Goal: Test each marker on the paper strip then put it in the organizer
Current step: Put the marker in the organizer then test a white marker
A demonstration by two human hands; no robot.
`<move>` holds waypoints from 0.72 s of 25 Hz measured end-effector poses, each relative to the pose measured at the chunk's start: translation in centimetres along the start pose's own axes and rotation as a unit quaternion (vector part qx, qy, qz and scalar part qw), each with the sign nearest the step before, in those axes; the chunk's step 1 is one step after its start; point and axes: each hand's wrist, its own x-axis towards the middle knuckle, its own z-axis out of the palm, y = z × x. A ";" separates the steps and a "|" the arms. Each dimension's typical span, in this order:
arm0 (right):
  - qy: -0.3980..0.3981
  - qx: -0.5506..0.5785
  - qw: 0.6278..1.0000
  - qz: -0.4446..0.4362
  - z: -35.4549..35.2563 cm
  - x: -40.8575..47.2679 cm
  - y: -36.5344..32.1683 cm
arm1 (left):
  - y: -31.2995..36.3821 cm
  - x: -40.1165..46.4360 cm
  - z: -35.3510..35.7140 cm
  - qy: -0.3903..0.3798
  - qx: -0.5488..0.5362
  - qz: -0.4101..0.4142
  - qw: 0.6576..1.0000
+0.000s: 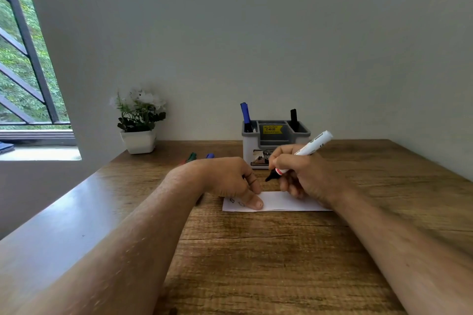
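My right hand (302,174) grips a white marker (311,147) with a dark uncapped tip that points down-left, a little above the paper strip (279,202). The strip lies flat on the wooden table and bears small marks near its left end. My left hand (230,179) rests on that left end, thumb pressed flat on the paper, other fingers curled; whether they hold a cap is hidden. Behind stands the grey-and-white organizer (275,140), with a blue marker (245,116) in its left slot and a black marker (293,119) in its right. A green marker (191,157) and a blue one (210,155) lie behind my left wrist.
A white pot with white flowers (139,123) stands at the table's back left by the wall. A window with dark bars (23,59) is at far left. The wooden table (256,250) has its left edge beside a sill and meets the wall at the back.
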 end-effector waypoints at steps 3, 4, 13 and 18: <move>-0.021 0.013 1.000 -0.001 0.1 0.4 0.1 | 0.0 -0.1 -0.1 -0.004 0.008 0.003 1.000; -0.028 0.007 1.000 0.006 0.1 0.5 0.2 | 0.0 -0.2 -0.1 -0.006 0.012 0.002 1.000; -0.061 -0.050 0.996 0.035 0.4 0.2 -0.5 | 0.3 -0.6 -0.4 -0.017 0.004 -0.042 0.999; -0.061 -0.138 0.988 0.014 1.3 0.2 -0.4 | 0.2 -0.6 -0.3 -0.022 0.007 -0.039 0.999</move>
